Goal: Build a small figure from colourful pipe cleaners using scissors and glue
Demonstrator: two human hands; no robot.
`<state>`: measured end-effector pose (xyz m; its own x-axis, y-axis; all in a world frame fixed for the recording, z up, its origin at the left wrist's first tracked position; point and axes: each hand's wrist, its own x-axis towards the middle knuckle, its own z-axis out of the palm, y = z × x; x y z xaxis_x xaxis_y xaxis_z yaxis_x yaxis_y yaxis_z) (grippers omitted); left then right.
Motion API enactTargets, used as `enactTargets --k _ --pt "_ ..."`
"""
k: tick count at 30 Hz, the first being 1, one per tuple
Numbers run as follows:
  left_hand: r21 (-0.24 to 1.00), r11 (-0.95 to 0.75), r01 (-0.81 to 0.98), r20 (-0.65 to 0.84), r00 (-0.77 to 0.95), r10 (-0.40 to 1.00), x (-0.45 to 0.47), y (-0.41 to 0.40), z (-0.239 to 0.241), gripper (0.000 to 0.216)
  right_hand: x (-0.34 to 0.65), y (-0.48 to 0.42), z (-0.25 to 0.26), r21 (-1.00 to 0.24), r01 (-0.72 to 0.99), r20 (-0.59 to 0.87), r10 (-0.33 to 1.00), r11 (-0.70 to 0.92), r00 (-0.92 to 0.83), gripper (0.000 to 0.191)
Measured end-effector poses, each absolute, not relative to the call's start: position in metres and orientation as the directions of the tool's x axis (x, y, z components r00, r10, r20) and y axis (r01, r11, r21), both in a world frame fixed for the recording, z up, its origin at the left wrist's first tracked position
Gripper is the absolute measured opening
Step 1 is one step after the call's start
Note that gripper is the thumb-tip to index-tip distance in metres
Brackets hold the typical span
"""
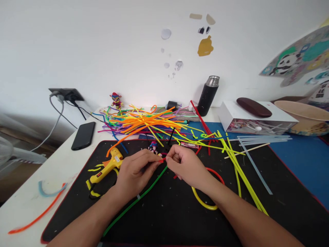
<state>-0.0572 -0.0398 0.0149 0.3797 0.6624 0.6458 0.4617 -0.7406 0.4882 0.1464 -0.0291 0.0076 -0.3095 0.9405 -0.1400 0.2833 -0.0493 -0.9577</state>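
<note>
Between the fingertips of both hands is a short piece of red pipe cleaner (162, 160). My left hand (136, 171) pinches its left end, and my right hand (186, 166) is closed at the other end with the fingers curled. Just below the hands a long green pipe cleaner (136, 200) runs across the black mat (167, 223). A red and yellow ring (204, 205) lies partly under my right forearm. To the left of my left hand is a yellow glue gun (105, 171). A small pink and black figure (153, 147) stands behind the hands.
A heap of coloured pipe cleaners (144, 121) lies along the back, with yellow-green ones (244, 175) at right. Around the edges are a phone (83, 135), a black thermos (208, 96), a white box (257, 116) and a bowl (305, 111). Loose orange pieces (38, 218) lie at left.
</note>
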Motion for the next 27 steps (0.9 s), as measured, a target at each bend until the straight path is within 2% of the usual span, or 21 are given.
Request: enactTargets --k 5,7,9,12,15,17,21,27 --pt "0.227 -0.812 0.537 0.704 0.485 0.518 -0.058 -0.038 0.003 0.012 0.143 -0.029 0.002 -0.878 0.474 -0.038 0.975 0.073 -0.22 0.012" --pt "0.204 -0.812 0.547 0.705 0.494 0.509 -0.058 -0.038 0.003 0.012 0.143 -0.029 0.002 -0.874 0.478 -0.027 0.976 0.081 -0.216 0.012" --pt "0.292 -0.792 0.536 0.685 0.461 0.564 -0.058 -0.039 0.005 0.013 0.143 -0.029 0.003 -0.906 0.418 -0.038 0.972 0.065 -0.233 0.012" --pt "0.56 -0.667 0.492 0.598 0.318 0.736 -0.059 -0.04 0.012 0.012 0.145 -0.029 0.007 -0.974 0.227 -0.093 0.945 -0.021 -0.313 0.012" --pt "0.834 -0.426 0.352 0.397 0.154 0.905 -0.061 -0.038 0.015 0.009 0.148 -0.028 0.012 -0.994 0.047 -0.108 0.913 -0.097 -0.393 0.02" --pt "0.947 -0.249 0.201 0.233 0.1 0.967 -0.063 -0.036 0.013 0.015 0.15 -0.027 0.015 -0.992 -0.017 -0.107 0.899 -0.127 -0.426 0.027" --pt "0.999 -0.054 -0.004 0.054 0.079 0.995 -0.063 -0.03 0.008 0.029 0.151 -0.026 0.016 -0.981 -0.073 -0.121 0.869 -0.177 -0.479 0.036" --pt "0.999 -0.033 -0.016 0.034 0.112 0.993 -0.063 -0.031 0.005 0.03 0.15 -0.026 0.014 -0.974 -0.089 -0.135 0.847 -0.21 -0.514 0.04"
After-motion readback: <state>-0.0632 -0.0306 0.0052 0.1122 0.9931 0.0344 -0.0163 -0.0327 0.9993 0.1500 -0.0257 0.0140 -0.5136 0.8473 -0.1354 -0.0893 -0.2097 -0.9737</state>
